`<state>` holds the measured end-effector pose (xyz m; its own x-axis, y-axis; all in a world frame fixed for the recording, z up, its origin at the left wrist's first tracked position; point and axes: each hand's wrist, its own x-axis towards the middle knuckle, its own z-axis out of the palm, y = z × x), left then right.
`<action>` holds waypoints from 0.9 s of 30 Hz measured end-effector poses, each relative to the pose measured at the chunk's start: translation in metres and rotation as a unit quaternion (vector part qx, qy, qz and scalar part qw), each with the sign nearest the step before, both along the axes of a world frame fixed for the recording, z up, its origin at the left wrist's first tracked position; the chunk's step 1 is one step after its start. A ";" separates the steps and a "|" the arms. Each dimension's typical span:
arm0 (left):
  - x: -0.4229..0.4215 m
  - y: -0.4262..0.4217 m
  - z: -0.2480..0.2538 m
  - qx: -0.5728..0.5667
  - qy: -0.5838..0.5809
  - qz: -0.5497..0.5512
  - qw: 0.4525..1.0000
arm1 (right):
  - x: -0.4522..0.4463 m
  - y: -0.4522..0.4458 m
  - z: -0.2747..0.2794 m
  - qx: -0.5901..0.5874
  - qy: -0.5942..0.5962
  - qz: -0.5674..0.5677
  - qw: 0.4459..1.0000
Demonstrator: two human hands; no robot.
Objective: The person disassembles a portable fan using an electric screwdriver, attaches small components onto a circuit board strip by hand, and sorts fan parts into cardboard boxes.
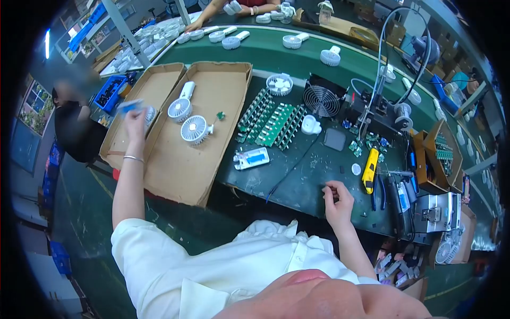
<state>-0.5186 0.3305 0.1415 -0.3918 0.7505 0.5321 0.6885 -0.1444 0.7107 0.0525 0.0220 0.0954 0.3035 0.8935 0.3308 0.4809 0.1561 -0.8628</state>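
Note:
My left hand [135, 119] is raised over the left cardboard tray, its fingers pinched on a white handheld fan [129, 106] whose handle shows blue inside. The fan head partly hides behind my fingers. Close by in the wider cardboard tray [175, 170] lie two white handheld fans, one with its handle upward [180, 109] and one round [196, 130], plus a small green circuit board [220, 115]. My right hand [338, 199] rests at the bench's front edge, fingers curled; whether anything is inside them is hidden. An open handle casing with a blue battery [252, 158] lies on the bench.
Green circuit board panels [273, 125] lie mid-bench, beside a black round fan grille [321, 101]. A yellow utility knife [370, 170] and pliers [379, 191] lie at right. Beyond, a green conveyor [260, 50] carries several fans; a co-worker's hand [194, 25] reaches there. Another person [77, 122] is left.

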 end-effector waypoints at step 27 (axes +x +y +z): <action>0.233 -0.037 -0.006 -0.120 0.392 -0.171 0.896 | 0.023 -0.032 0.022 0.006 -0.144 0.157 0.977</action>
<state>-0.2857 0.2939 0.1356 0.3063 0.8853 0.3500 0.9345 -0.3496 0.0667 0.0755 -0.0099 0.1170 -0.0930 0.9229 0.3737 0.6301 0.3452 -0.6956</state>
